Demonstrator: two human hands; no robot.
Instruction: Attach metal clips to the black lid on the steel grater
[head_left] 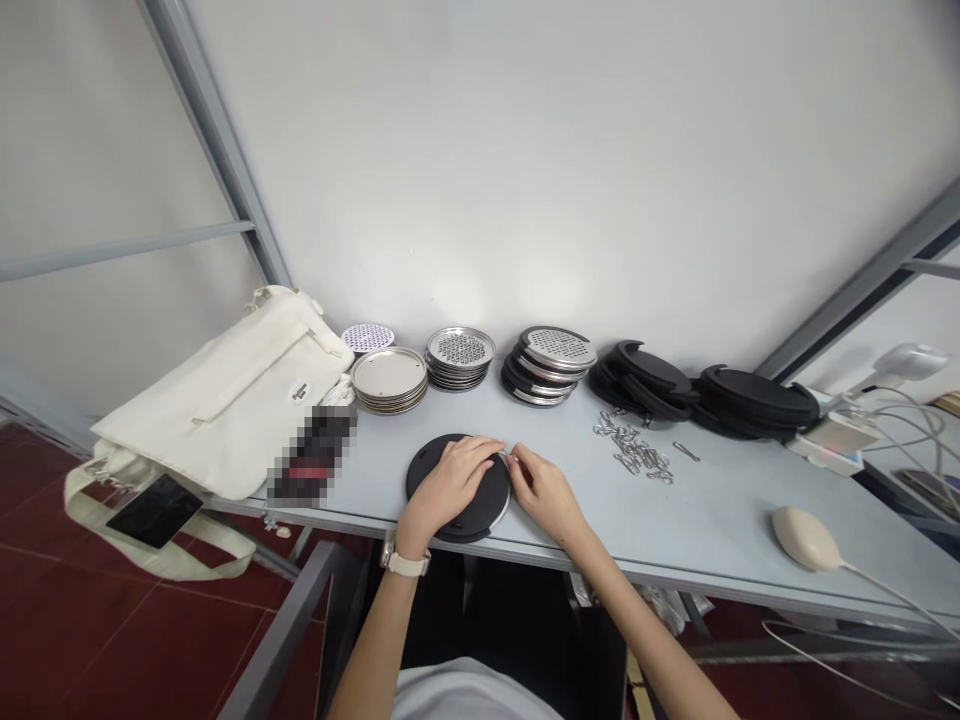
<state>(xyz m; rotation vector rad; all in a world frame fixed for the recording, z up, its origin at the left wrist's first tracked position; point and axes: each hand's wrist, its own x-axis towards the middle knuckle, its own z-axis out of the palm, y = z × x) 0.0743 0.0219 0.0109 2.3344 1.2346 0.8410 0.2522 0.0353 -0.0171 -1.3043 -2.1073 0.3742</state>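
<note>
A black round holder (pixel 435 465) lies at the table's front edge, with a silvery rim showing on its right side. Across its top rests my left hand (pixel 457 480), fingers together and bent toward the right edge, gripping it there. My right hand (pixel 544 488) is closed in a pinch against that same edge, close to my left fingertips. Whatever it pinches is mostly hidden; only a small silvery glint shows. To the right lies a pile of small metal clips (pixel 634 450), with a single clip (pixel 686 452) apart from it.
Along the wall stand plain metal discs (pixel 390 372), grater discs (pixel 460 350), graters in black holders (pixel 556 350) and stacked black holders (pixel 649 375), (pixel 757 398). A white bag (pixel 232 400) sits left. A cream mouse-shaped device (pixel 806 538) with a cable lies right.
</note>
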